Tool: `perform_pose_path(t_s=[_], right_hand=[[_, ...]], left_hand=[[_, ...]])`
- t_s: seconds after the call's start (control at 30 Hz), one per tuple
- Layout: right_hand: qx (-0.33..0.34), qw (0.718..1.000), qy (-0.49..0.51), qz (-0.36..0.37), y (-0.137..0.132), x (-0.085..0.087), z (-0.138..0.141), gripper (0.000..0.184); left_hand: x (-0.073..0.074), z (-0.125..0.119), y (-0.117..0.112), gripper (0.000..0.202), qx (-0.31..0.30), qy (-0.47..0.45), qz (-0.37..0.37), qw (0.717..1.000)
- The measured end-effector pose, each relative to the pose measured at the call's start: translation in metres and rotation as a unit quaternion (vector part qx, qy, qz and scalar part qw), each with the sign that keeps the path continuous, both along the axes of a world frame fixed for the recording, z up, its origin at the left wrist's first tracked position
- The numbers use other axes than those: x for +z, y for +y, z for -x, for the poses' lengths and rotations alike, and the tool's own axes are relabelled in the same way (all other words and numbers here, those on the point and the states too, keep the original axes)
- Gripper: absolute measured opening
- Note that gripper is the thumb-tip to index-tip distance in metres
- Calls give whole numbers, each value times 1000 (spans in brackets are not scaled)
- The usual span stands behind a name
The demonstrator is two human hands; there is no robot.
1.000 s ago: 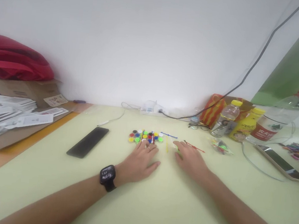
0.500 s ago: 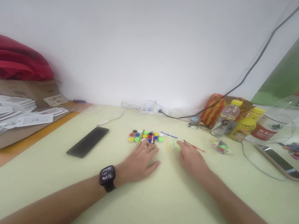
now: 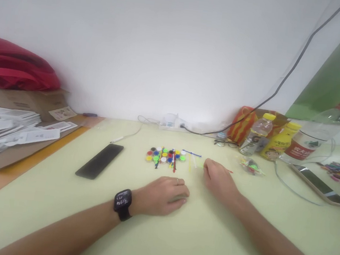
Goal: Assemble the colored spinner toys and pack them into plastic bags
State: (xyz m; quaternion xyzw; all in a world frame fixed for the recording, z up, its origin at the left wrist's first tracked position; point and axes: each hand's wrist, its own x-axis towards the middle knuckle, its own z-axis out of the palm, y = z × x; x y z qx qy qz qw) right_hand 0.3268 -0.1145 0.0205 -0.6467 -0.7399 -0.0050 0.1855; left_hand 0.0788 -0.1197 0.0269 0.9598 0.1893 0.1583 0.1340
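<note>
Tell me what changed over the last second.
The left hand drew back from the coloured caps toward the person and now rests apart from them, fingers curled. The right hand barely shifted, curling its fingers. Caps, sticks, black phone and bottles stayed put.

- Light bright, even, diffuse; white wall (image 3: 167, 41) glares just above the desk (image 3: 193, 245).
- Shadows soft, faint beneath the left hand (image 3: 162, 195).
- Focus soft throughout; coloured pieces (image 3: 166, 156) smeared.
- Wide-angle bowing at frame edges.
</note>
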Motion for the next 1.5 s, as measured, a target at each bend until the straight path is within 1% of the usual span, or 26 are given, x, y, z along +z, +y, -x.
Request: perform_pose_path(t_s=[0.07, 0.2, 0.3, 0.43, 0.53, 0.8, 0.97, 1.13, 1.27, 1.4, 1.5], right_hand=[[12, 999, 40, -24, 0, -2, 0, 14], [94, 986, 112, -75, 0, -7, 1, 13], [135, 977, 142, -91, 2, -13, 3, 18], [181, 965, 168, -90, 7, -22, 4, 28], [209, 958, 173, -90, 10, -25, 4, 36], [229, 956, 169, -64, 10, -24, 11, 31], [222, 960, 163, -58, 10, -24, 12, 28], [226, 960, 152, -60, 10, -23, 12, 25], [206, 968, 132, -56, 9, -22, 11, 23], [191, 971, 122, -74, 8, -20, 10, 18], [200, 968, 125, -80, 7, -20, 10, 18]], left_hand=[[0, 0, 0, 15, 4, -2, 8, 1000], [0, 1, 1, 18, 9, -7, 25, 1000], [0, 1, 0, 20, 15, -13, 40, 999], [1, 1, 0, 20, 24, -12, 50, 998], [1, 1, 0, 20, 27, -10, 53, 998], [0, 1, -1, 20, 29, -15, 57, 998], [2, 1, -1, 20, 30, -7, 58, 998], [0, 1, -1, 20, 30, -22, 57, 998], [0, 1, 0, 20, 31, -21, 53, 998], [0, 1, 0, 20, 29, -26, 56, 998], [0, 0, 0, 20, 30, -22, 57, 998]])
